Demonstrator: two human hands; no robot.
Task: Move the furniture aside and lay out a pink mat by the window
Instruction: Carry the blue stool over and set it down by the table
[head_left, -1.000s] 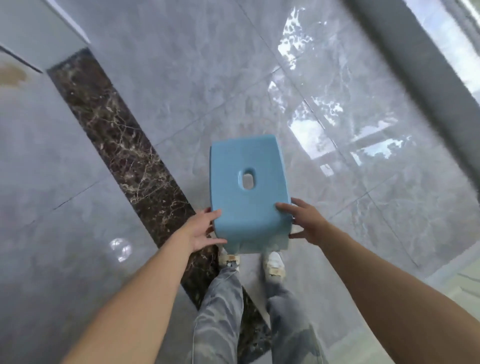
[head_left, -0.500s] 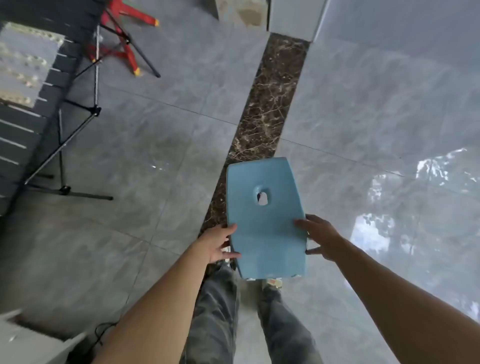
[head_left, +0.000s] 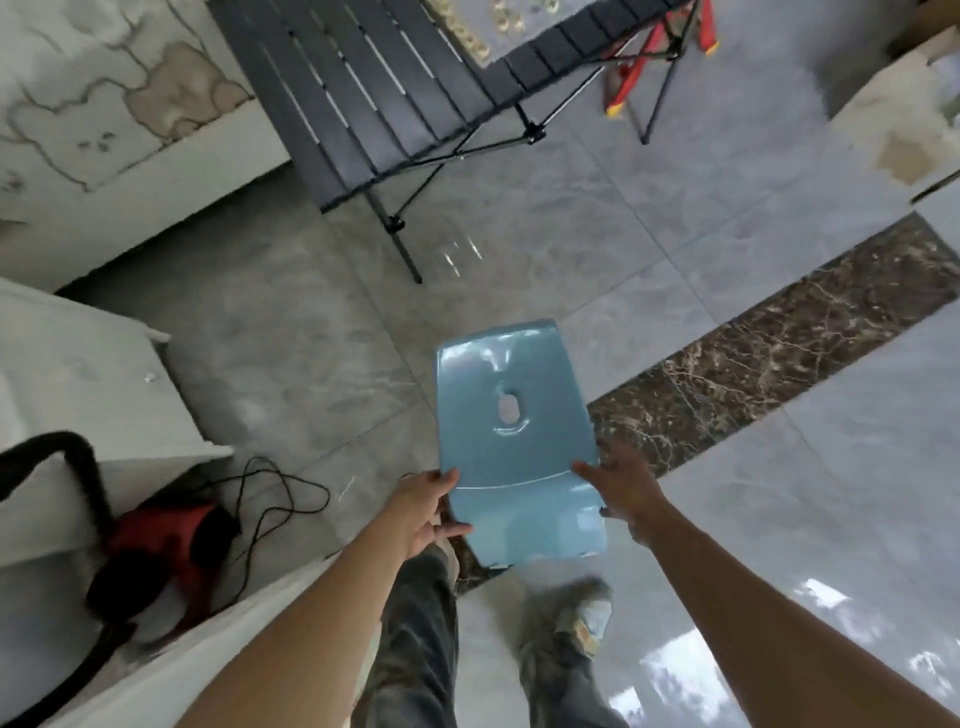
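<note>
I carry a light blue plastic stool (head_left: 511, 431) in front of me, above the floor, its seat with the oval hole facing up. My left hand (head_left: 423, 512) grips its near left edge, thumb on the side. My right hand (head_left: 621, 488) grips its near right edge. My legs and shoes show below the stool. No pink mat and no window are in view.
A black slatted folding table (head_left: 384, 93) on thin legs stands ahead, with a red-framed chair (head_left: 654, 57) behind it. A red and black vacuum (head_left: 166, 545) with hose and cable lies at the left beside white cabinets (head_left: 88, 384). A dark marble strip (head_left: 769, 379) crosses the grey tiles.
I have turned left with the stool in both hands. The bright window reflections have left the view; the table, the vacuum and the white cabinets have come in.
</note>
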